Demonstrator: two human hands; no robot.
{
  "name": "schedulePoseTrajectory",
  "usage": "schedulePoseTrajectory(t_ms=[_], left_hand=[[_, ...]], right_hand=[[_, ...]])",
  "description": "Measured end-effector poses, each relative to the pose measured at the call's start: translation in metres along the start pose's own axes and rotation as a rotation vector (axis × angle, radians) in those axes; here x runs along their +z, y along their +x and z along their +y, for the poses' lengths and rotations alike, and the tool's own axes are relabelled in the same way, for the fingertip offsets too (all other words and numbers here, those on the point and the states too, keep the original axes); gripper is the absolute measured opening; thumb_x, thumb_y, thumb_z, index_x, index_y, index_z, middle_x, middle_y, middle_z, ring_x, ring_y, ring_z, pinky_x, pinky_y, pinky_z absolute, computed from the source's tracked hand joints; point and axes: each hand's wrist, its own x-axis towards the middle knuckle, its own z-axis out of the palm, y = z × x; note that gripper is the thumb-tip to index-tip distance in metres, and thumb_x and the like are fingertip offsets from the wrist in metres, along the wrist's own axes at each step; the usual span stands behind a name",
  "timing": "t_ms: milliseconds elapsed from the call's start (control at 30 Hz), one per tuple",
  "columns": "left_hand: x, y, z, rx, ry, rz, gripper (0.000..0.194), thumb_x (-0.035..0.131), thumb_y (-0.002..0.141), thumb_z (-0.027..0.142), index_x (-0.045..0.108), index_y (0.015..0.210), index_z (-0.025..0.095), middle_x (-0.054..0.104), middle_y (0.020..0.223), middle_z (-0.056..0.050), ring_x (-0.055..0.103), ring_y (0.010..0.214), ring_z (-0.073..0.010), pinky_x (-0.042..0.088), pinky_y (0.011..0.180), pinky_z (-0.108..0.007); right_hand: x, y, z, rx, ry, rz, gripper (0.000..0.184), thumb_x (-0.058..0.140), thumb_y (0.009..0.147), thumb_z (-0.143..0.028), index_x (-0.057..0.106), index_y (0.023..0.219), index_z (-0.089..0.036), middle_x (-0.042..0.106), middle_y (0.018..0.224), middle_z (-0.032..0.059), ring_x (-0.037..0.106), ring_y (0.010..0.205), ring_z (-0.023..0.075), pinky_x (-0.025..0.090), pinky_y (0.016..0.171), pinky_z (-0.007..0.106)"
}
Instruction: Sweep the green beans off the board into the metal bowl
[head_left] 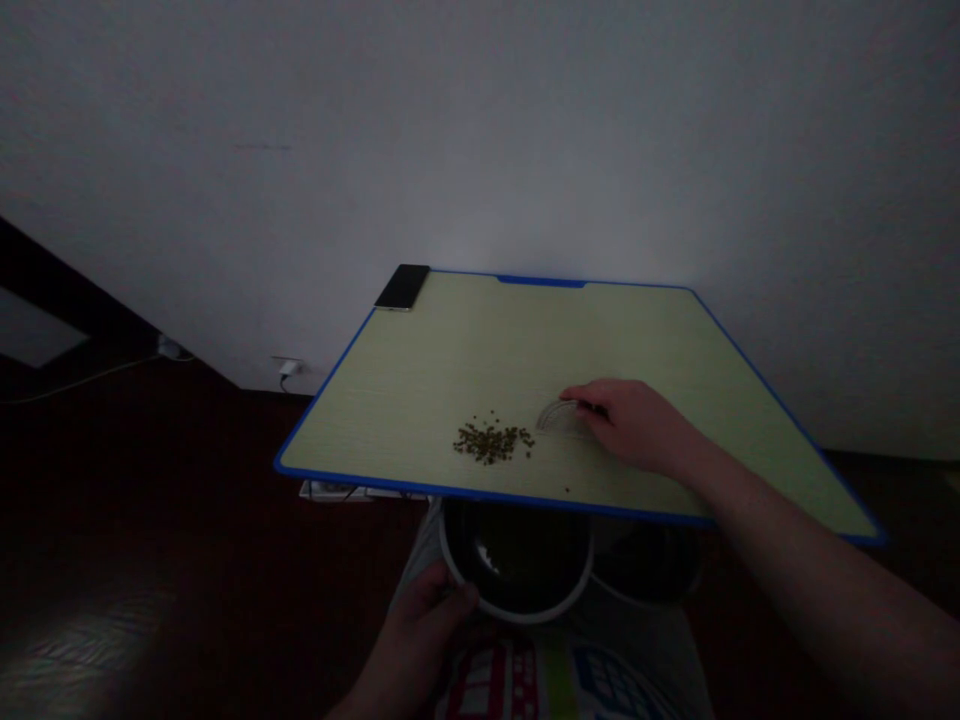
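Between the closed fingers of my right hand (pixel 626 420) is a clear protractor (pixel 556 414), its curved edge turned to the left over the table. Just left of it lies a loose heap of small brown-green beans or seeds (pixel 489 443), with a few strays around it. My left hand (pixel 429 615) grips the rim of a dark bowl (pixel 525 560) with a pale edge, held below the table's front edge above my lap. What the bowl contains is too dark to make out.
The pale folding table (pixel 600 330) has a blue border and stands against a wall (pixel 480 130). A black phone (pixel 403 287) lies at its far left corner. Under the front edge, a second dark bowl (pixel 649 565) sits right of the first. A white plug (pixel 289 368) is in the wall.
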Motion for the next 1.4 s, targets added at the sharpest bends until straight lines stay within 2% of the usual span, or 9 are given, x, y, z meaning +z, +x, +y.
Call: schedulePoseTrajectory(t_ms=[133,267,567,700,867,967,1100,1400], left_hand=[[0.002,-0.002,0.000,-0.019,-0.006,-0.025,0.031,0.102,0.066,0.039,0.088,0.087,0.022,0.092,0.101,-0.014,0.084,0.110,-0.0452,0.063,0.105,-0.058],[0.001,-0.003,-0.001,-0.003,0.003,-0.019,0.031,0.101,0.070,0.038,0.089,0.093,0.021,0.092,0.104,-0.014,0.085,0.105,-0.0428,0.063,0.105,-0.056],[-0.002,0.003,-0.002,-0.016,0.021,-0.009,0.030,0.102,0.068,0.040,0.090,0.090,0.023,0.092,0.103,-0.013,0.085,0.108,-0.0448,0.063,0.106,-0.060],[-0.003,0.004,-0.002,-0.023,0.016,-0.011,0.027,0.100,0.070,0.038,0.090,0.089,0.023,0.093,0.101,-0.012,0.085,0.107,-0.0444,0.063,0.106,-0.059],[-0.005,0.006,-0.004,-0.013,-0.012,-0.023,0.027,0.101,0.069,0.038,0.089,0.089,0.023,0.093,0.101,-0.012,0.085,0.105,-0.0442,0.064,0.105,-0.060],[-0.006,0.008,-0.004,-0.017,-0.003,-0.026,0.029,0.102,0.069,0.038,0.089,0.091,0.023,0.093,0.103,-0.013,0.086,0.103,-0.0436,0.064,0.105,-0.059],[-0.005,0.010,-0.003,-0.030,0.026,-0.030,0.028,0.101,0.069,0.040,0.089,0.088,0.023,0.092,0.103,-0.013,0.086,0.104,-0.0441,0.064,0.103,-0.060],[-0.004,0.009,-0.003,-0.025,0.010,-0.004,0.030,0.102,0.067,0.039,0.090,0.089,0.023,0.092,0.104,-0.014,0.085,0.105,-0.0443,0.063,0.106,-0.060]], right_hand=[[-0.002,0.017,-0.014,-0.025,-0.030,-0.030,0.043,0.055,0.099,-0.014,0.081,0.133,-0.022,0.084,0.128,0.0110,0.079,0.117,0.0302,0.060,0.103,0.044],[-0.005,0.017,-0.018,-0.050,-0.010,-0.044,0.043,0.055,0.099,-0.013,0.082,0.131,-0.022,0.084,0.127,0.0104,0.080,0.115,0.0300,0.061,0.103,0.044],[0.002,-0.012,-0.003,-0.092,0.052,-0.030,0.041,0.053,0.100,-0.016,0.083,0.128,-0.022,0.086,0.120,0.0099,0.081,0.111,0.0277,0.063,0.099,0.042],[0.003,-0.027,0.004,-0.026,0.057,0.010,0.040,0.053,0.101,-0.019,0.083,0.127,-0.019,0.086,0.119,0.0118,0.082,0.106,0.0291,0.065,0.095,0.044],[0.005,-0.056,0.015,0.056,0.082,0.093,0.036,0.055,0.100,-0.023,0.084,0.122,-0.025,0.087,0.117,0.0080,0.083,0.102,0.0292,0.067,0.090,0.044],[0.006,-0.066,0.014,0.076,0.095,0.111,0.036,0.054,0.102,-0.025,0.084,0.122,-0.025,0.087,0.118,0.0077,0.084,0.102,0.0286,0.068,0.090,0.043],[0.009,-0.061,0.003,0.053,0.069,0.099,0.037,0.054,0.102,-0.023,0.083,0.125,-0.023,0.086,0.119,0.0099,0.083,0.103,0.0276,0.067,0.091,0.040],[0.017,-0.044,-0.010,-0.007,0.092,0.111,0.040,0.052,0.103,-0.020,0.081,0.128,-0.023,0.086,0.116,0.0089,0.082,0.101,0.0262,0.066,0.089,0.040]])
